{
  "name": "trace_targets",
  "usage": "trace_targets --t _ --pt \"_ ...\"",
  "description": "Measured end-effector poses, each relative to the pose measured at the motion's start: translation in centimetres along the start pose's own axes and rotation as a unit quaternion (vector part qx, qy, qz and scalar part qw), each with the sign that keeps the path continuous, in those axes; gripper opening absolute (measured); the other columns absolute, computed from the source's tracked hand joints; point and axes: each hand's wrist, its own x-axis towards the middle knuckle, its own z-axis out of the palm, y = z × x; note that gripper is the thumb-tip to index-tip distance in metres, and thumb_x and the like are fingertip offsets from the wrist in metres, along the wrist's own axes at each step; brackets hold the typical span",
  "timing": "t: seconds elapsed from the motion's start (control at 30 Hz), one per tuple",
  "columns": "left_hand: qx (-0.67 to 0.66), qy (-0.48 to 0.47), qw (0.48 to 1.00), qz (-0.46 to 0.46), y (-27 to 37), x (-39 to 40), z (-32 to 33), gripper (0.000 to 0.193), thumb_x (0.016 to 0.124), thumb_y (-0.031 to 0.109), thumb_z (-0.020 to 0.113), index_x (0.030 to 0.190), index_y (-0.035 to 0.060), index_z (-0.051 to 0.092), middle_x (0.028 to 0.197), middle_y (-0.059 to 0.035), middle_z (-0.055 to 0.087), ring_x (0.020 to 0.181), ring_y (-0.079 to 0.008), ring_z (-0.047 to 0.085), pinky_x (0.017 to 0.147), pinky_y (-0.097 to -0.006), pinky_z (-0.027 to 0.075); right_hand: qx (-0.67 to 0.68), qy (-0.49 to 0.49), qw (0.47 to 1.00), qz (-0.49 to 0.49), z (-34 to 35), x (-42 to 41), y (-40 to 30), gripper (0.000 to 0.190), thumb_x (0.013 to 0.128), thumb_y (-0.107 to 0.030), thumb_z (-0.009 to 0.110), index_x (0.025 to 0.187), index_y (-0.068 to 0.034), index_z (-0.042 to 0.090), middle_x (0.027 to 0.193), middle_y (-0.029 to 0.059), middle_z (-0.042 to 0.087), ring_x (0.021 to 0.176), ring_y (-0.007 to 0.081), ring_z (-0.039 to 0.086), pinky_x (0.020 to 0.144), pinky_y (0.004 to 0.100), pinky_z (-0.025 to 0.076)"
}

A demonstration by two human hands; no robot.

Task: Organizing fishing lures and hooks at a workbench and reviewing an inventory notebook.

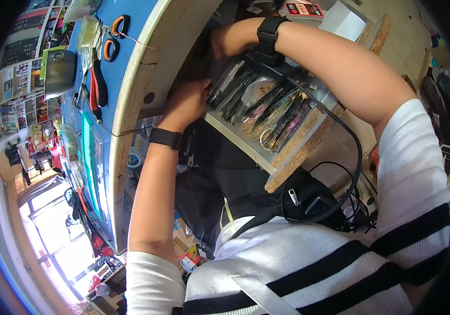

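Note:
An open drawer (pixel 240 138) with a pale edge lies below the workbench top, packed with clear plastic packets (pixel 264 98) standing on edge. My left hand (pixel 193 100), with a black wrist strap, is at the drawer's near left corner, its fingers partly in shadow. Over the drawer's far end reaches my right hand (pixel 229 41), also strapped at the wrist; its fingertips are lost in the dark. Whether either hand grips a packet cannot be made out. A black cable (pixel 347 134) runs from beside my right wrist down to a small black bag (pixel 311 197).
On the blue bench top (pixel 118 71) lie red-handled pliers (pixel 98 82), scissors with orange and black handles (pixel 115 37), and a dark pot-like container (pixel 59 73). The bench's thick wooden edge (pixel 130 106) runs beside my left forearm. Chipboard edges (pixel 307 145) border the drawer.

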Motion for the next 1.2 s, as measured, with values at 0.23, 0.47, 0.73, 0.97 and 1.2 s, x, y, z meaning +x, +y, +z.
trace_targets --t 0.23,0.47,0.73,0.97,1.2 --pt "0.005 -0.015 1.000 0.013 0.4 0.1 0.1 0.032 0.079 0.004 0.052 0.111 0.0048 0.058 0.097 -0.0248 0.060 0.090 -0.0404 0.057 0.078 -0.0435 0.046 -0.090 -0.088 0.991 -0.045 -0.2 0.4 0.2 0.024 0.070 -0.006 0.051 0.088 -0.003 0.066 0.089 0.0156 0.065 0.076 0.0302 0.058 0.069 0.0400 0.046" --pt "0.017 0.011 0.999 -0.029 0.7 -0.4 1.0 0.034 0.081 0.003 0.047 0.114 0.0030 0.055 0.100 -0.0262 0.059 0.094 -0.0413 0.056 0.082 -0.0441 0.045 -0.166 -0.116 0.979 0.014 -0.1 -1.4 -3.5 0.024 0.069 -0.005 0.052 0.086 0.003 0.066 0.089 0.0206 0.065 0.083 0.0338 0.062 0.071 0.0423 0.049" --pt "-0.007 0.068 0.998 0.001 0.7 0.1 1.3 0.035 0.074 -0.002 0.047 0.109 0.0004 0.053 0.104 -0.0265 0.055 0.098 -0.0427 0.052 0.085 -0.0454 0.042 -0.181 -0.147 0.972 0.000 -0.1 -2.5 -5.4 0.023 0.074 -0.007 0.054 0.091 0.002 0.067 0.096 0.0188 0.065 0.090 0.0336 0.063 0.074 0.0425 0.050" --pt "-0.030 0.118 0.992 0.040 0.9 0.1 1.5 0.037 0.070 -0.006 0.048 0.107 -0.0025 0.053 0.106 -0.0265 0.054 0.100 -0.0435 0.049 0.087 -0.0459 0.041 -0.176 -0.086 0.981 -0.009 0.3 -2.1 -4.8 0.027 0.075 -0.007 0.054 0.097 0.002 0.065 0.099 0.0187 0.065 0.093 0.0334 0.062 0.075 0.0419 0.050" --pt "0.006 0.148 0.988 0.052 0.5 0.0 1.9 0.035 0.070 -0.005 0.049 0.104 -0.0022 0.054 0.104 -0.0260 0.054 0.098 -0.0428 0.050 0.087 -0.0456 0.042 -0.170 -0.023 0.985 0.022 1.9 -0.4 -3.4 0.027 0.072 -0.005 0.055 0.096 0.004 0.064 0.108 0.0205 0.060 0.098 0.0343 0.059 0.081 0.0410 0.049"
